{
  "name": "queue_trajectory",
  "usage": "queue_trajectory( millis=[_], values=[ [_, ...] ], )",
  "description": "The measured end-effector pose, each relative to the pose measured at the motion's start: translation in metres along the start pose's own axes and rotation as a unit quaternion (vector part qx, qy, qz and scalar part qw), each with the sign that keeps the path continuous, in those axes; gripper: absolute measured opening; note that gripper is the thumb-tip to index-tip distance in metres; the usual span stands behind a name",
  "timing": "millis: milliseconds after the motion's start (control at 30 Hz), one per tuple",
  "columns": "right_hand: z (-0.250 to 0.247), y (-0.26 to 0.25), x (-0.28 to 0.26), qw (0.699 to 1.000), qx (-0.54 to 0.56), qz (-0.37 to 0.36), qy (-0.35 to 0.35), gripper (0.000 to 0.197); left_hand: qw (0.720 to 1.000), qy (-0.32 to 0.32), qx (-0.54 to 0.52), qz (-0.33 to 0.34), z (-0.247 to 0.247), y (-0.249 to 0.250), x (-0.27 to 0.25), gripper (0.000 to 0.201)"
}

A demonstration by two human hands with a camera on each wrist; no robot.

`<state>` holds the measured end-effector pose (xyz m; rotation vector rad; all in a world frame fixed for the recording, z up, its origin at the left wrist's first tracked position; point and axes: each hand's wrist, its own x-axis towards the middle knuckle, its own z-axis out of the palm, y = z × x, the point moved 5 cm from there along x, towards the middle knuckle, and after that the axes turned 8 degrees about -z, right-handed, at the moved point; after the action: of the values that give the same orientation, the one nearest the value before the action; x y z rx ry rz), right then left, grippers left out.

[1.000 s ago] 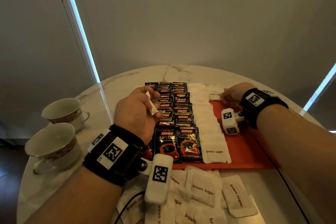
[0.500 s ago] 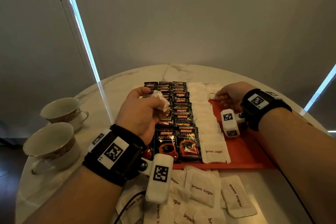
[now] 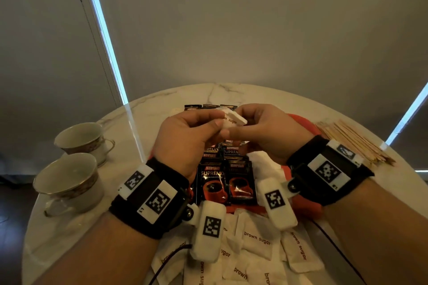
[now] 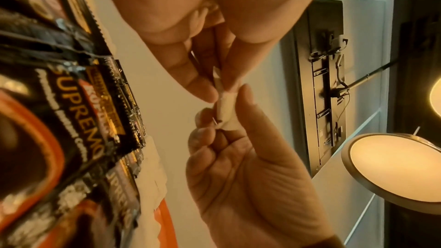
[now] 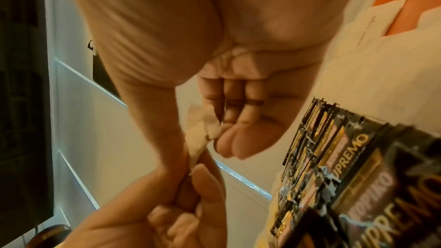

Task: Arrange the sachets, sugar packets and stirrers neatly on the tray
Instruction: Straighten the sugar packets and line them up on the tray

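Observation:
My left hand (image 3: pixel 212 122) and right hand (image 3: pixel 245 126) meet above the orange tray (image 3: pixel 305 201). Both pinch one white brown sugar packet (image 3: pixel 231 119) between thumb and fingers. The left wrist view shows this packet (image 4: pixel 224 105) edge-on between the fingertips of both hands; in the right wrist view it (image 5: pixel 198 133) looks crumpled. Black coffee sachets (image 3: pixel 213 183) lie in overlapping rows on the tray's left part. A column of white sugar packets (image 3: pixel 264 166) lies beside them, partly hidden by my wrists. Wooden stirrers (image 3: pixel 356 143) lie bundled on the table to the right.
Several loose brown sugar packets (image 3: pixel 257 243) are heaped on the marble table (image 3: pixel 69 238) in front of the tray. Two teacups (image 3: pixel 67 183) (image 3: pixel 81 139) stand at the left. A black cable (image 3: pixel 333 245) runs along the right near edge.
My right hand has left the far end of the tray and come up to my left hand. The packet held by the left hand alone is now pinched by both.

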<state>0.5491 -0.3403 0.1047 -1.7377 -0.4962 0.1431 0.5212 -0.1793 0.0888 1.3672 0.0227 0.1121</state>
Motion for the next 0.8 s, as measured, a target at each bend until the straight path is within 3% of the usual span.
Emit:
queue_trajectory(
  millis=[333,533,800],
  values=[
    [-0.0046,0.0032,-0.0022,0.987,0.089,0.002,0.134,0.036,0.997,-0.002,0.075,0.028,-0.0001,-0.0007,-0.0022,0.033],
    [-0.0031,-0.0003,-0.0022,0.993,0.030,-0.039,0.109,0.024,0.994,0.003,0.097,0.054,0.0009,0.0050,-0.0075,0.032],
    [-0.0096,0.0012,-0.0020,0.985,0.107,-0.029,0.130,0.010,0.999,0.012,0.030,0.008,-0.0038,0.0001,-0.0009,0.031]
  ],
)
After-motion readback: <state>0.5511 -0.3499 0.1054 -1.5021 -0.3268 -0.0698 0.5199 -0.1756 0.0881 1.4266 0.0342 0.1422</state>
